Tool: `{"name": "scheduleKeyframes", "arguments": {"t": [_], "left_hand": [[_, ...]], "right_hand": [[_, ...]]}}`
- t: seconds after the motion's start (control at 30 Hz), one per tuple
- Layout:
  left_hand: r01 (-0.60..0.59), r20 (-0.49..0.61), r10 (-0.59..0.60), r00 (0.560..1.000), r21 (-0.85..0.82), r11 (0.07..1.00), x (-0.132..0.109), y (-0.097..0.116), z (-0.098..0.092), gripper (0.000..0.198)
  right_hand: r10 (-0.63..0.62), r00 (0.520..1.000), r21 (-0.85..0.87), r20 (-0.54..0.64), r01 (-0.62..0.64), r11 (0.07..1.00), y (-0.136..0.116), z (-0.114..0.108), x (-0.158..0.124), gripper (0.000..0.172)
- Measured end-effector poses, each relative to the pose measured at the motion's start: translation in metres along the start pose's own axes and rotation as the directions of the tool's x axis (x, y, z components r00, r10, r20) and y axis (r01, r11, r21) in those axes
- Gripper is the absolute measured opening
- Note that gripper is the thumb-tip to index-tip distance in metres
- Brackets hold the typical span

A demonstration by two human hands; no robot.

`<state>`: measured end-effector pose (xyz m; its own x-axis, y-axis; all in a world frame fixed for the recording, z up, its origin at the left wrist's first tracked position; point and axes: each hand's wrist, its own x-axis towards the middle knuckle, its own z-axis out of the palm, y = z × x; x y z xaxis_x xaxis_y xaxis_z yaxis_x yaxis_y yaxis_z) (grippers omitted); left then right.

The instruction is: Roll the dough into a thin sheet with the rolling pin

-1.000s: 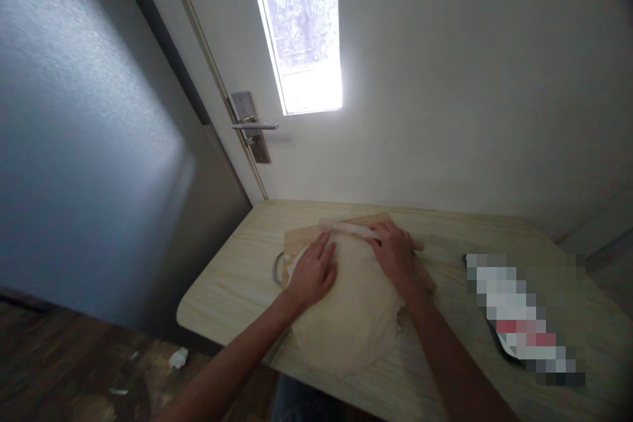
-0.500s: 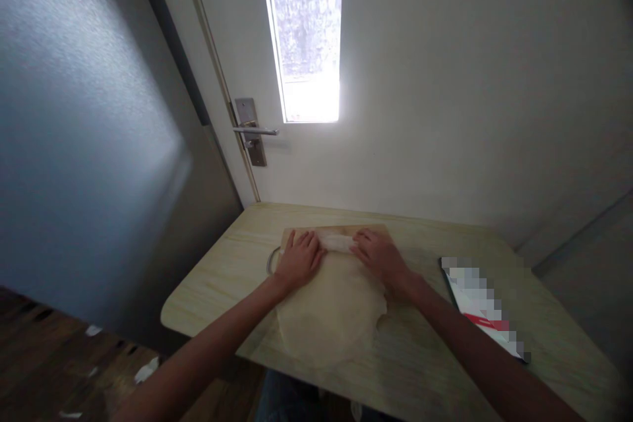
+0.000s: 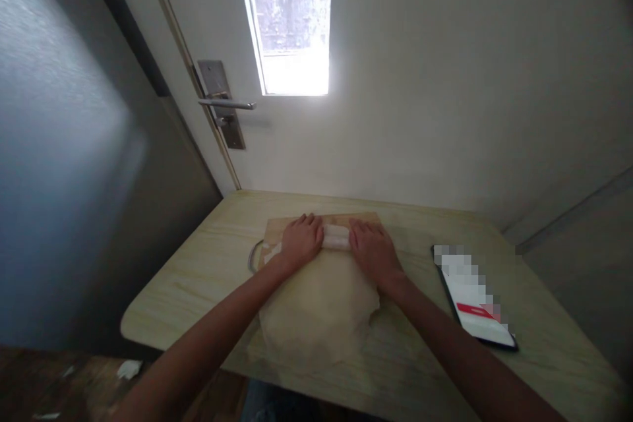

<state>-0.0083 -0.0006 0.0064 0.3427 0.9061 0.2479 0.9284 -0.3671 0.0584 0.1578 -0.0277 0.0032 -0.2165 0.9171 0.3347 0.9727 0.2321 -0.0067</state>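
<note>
A wide, thin sheet of pale dough [image 3: 316, 316] covers most of a wooden cutting board [image 3: 291, 224] and hangs past its near side. Along the far end the sheet is wound into a dough roll [image 3: 336, 237]; whether a rolling pin lies inside is hidden. My left hand [image 3: 302, 241] curls over the roll's left end, fingers close together. On the right end, my right hand [image 3: 373, 247] presses down with bent fingers. Both palms rest low over the sheet, and a short stretch of roll shows between them.
The board's metal handle [image 3: 253, 257] sticks out at the left. A phone [image 3: 475, 306] with a lit screen lies on the pale wooden table [image 3: 198, 270], right of my right arm. Behind stands a white door [image 3: 420, 112] with a lever handle [image 3: 227, 104]. Paper scraps [image 3: 129, 369] litter the floor.
My view has tilted and shifted, so the table's things sit further left and higher. My left fingers, more spread before, now curl closer around the roll. My right hand stays at its end.
</note>
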Motion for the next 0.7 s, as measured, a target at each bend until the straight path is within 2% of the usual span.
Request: {"name": "scheduleKeyframes", "arguments": {"t": [0.1, 0.3, 0.5, 0.7], "left_hand": [[0.035, 0.016, -0.035, 0.999, -0.007, 0.999, 0.004, 0.001, 0.000, 0.038], [0.128, 0.086, -0.123, 0.989, -0.046, 0.991, 0.035, -0.006, 0.003, 0.042], [0.236, 0.123, -0.228, 0.966, -0.054, 0.970, 0.060, -0.011, 0.006, 0.047], [0.235, 0.094, -0.229, 0.969, -0.055, 0.970, 0.073, -0.014, 0.010, 0.049]], "right_hand": [[0.018, 1.000, -0.002, 0.010, -0.018, 1.000, 0.001, 0.002, 0.006, 0.041], [0.120, 0.992, 0.018, 0.032, -0.121, 0.993, 0.003, 0.010, 0.034, 0.042], [0.186, 0.969, 0.024, 0.160, -0.193, 0.981, 0.005, 0.009, 0.057, 0.043], [0.234, 0.934, 0.008, 0.268, -0.245, 0.969, 0.009, 0.006, 0.071, 0.042]]}}
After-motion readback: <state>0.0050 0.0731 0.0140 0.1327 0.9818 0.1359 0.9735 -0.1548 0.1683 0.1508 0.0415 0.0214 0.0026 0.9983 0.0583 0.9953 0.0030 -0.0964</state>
